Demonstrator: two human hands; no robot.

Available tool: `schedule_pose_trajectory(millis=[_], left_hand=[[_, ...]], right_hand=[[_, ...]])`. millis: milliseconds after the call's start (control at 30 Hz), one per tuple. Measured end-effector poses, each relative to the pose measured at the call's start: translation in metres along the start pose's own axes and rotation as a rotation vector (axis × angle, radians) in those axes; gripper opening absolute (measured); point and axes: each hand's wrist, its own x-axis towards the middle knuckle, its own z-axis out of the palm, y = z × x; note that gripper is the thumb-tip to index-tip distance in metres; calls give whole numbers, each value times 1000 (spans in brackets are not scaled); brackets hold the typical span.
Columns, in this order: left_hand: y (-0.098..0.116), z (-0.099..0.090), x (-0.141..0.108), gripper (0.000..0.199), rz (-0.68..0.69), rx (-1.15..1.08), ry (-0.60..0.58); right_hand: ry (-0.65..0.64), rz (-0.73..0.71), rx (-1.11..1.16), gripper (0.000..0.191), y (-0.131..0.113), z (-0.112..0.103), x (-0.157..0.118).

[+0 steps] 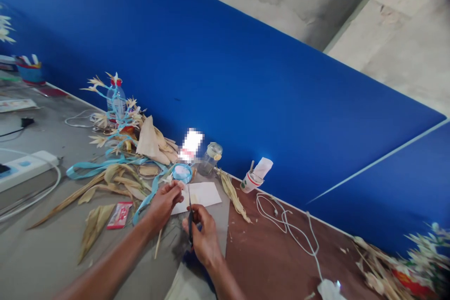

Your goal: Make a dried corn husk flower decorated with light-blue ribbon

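My right hand (203,232) is closed around the dark handles of a pair of scissors (190,222), whose thin blades point away from me. Just left of the blades, my left hand (168,199) has its fingers pinched together; whatever is between them is too small to make out. Beyond the fingertips lies a roll of light blue tape (182,173). A white sheet of paper (207,193) is spread under and beside the blades. Loose blue ribbon (149,200) and dried corn husks (121,180) lie to the left of my left hand.
Behind stand a clear jar (210,159), a white cup (249,182) and flower stems (117,117) wrapped in blue. A red packet (120,215) and power strip (30,168) lie left. White cable (288,225) curls at right; a blue partition (246,79) closes the back.
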Motion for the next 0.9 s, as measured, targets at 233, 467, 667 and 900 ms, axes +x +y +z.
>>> schedule_pose_trajectory(millis=[233,467,667,900], left_hand=[[-8,-5,6,30,60,97,-62],[-8,-5,6,33,71,147,-60],[-7,-5,5,30,69,176,-67],[-7,-5,5,31,75,181,-65]], right_hand=[[-30,46,137,19,-1,1,2],[-38,86,259,19,0,2,2],[-44,58,322,21,6,4,3],[-43,66,317,20,6,5,3]])
